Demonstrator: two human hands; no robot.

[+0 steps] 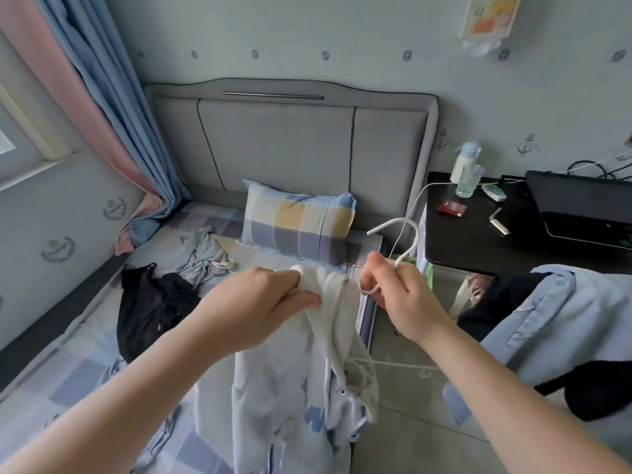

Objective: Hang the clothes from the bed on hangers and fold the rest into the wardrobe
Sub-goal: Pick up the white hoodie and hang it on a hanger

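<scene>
- Pinching a bunched fold of a white cotton garment with pale blue print (297,388), the left hand (270,302) closes thumb and fingers on the cloth near its top, at the centre of the view.
- The right hand (400,295), just at 3 o'clock of the left, curls its grip round the neck of a thin white plastic hanger (416,234). The hook rises toward 12 o'clock above the knuckles.
- The white garment hangs from the hands toward 6 o'clock, over the edge of a bed with a blue-and-grey checked sheet (68,381).
- A crumpled black garment (154,309) lies on the bed at 9 o'clock of the left hand, with a rumpled grey-blue garment (201,251) at 11 o'clock.
- A checked blue, yellow and grey pillow (297,222) leans at 12 o'clock against a grey padded headboard (280,142).
- A black bench (478,241) at 2 o'clock carries a clear bottle with a blue cap (466,172), a small red box (452,208) and a black laptop (581,206).
- A light blue shirt (561,319) lies draped over dark cloth at 3 o'clock.
- Pink and blue curtains (102,80) hang at 10 o'clock.
</scene>
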